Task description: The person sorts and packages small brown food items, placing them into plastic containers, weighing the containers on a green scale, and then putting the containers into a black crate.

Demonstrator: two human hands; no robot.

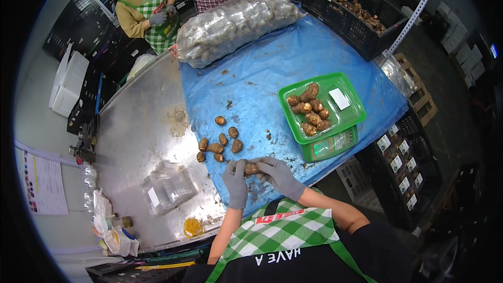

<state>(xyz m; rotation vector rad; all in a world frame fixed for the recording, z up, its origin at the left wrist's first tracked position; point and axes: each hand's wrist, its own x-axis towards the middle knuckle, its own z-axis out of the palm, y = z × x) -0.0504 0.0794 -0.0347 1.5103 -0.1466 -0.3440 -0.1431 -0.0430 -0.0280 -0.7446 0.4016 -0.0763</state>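
Between my two grey-gloved hands is a brown taro corm (250, 168), held over the front of the blue plastic sheet (251, 98). My left hand (235, 182) grips its left end, and my right hand (279, 176) has the right end. Just beyond my left hand lie several loose taro corms (215, 148). To the right, a green digital scale (310, 153) carries a green tray (289, 116). In that tray sits a clear plastic clamshell (347, 116) with a white label; one half contains several taro corms (313, 118).
Empty clamshells (169, 188) and yellow rubber bands (193, 227) lie on the metal table (133, 133). A full mesh sack (239, 27) spans the far side. A black crate (334, 15) of taro stands far right; another crate (397, 165) holds labelled packs. Two people (151, 8) stand across the table.
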